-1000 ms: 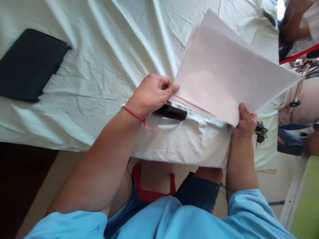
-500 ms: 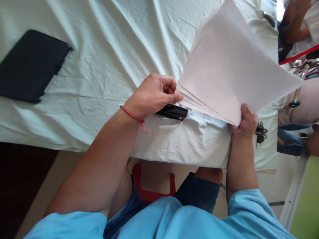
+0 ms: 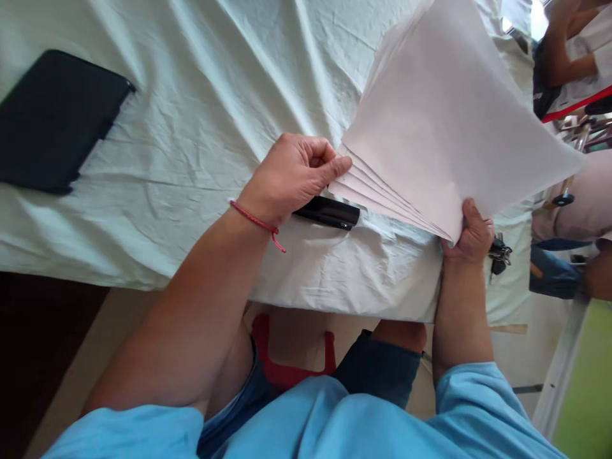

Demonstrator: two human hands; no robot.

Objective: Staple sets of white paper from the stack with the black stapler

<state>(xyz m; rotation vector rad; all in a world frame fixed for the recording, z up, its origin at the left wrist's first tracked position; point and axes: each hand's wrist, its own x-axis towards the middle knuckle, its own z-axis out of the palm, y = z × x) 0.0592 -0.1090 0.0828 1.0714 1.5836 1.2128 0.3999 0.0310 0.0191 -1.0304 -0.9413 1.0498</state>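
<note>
A stack of white paper sheets (image 3: 444, 115) is held tilted above the cloth-covered table, its near edges fanned apart. My right hand (image 3: 471, 233) grips the near right corner, thumb on top. My left hand (image 3: 301, 172), with a red string bracelet at the wrist, pinches the left corner of the fanned sheets between thumb and fingers. Below that hand, partly hidden by it, lies a black stapler-like object (image 3: 329, 211) on the cloth. Just beyond my right hand is a bunch of keys (image 3: 500, 255).
A black tablet-like case (image 3: 57, 121) lies on the pale green tablecloth (image 3: 201, 115) at the left. The table's near edge runs above my lap, with a red stool (image 3: 291, 376) below. At the far right, another person's arm (image 3: 564, 51) is visible.
My left hand has moved slightly up along the sheets' left corner, and the edges there are spread wider. My right hand keeps its grip on the near corner.
</note>
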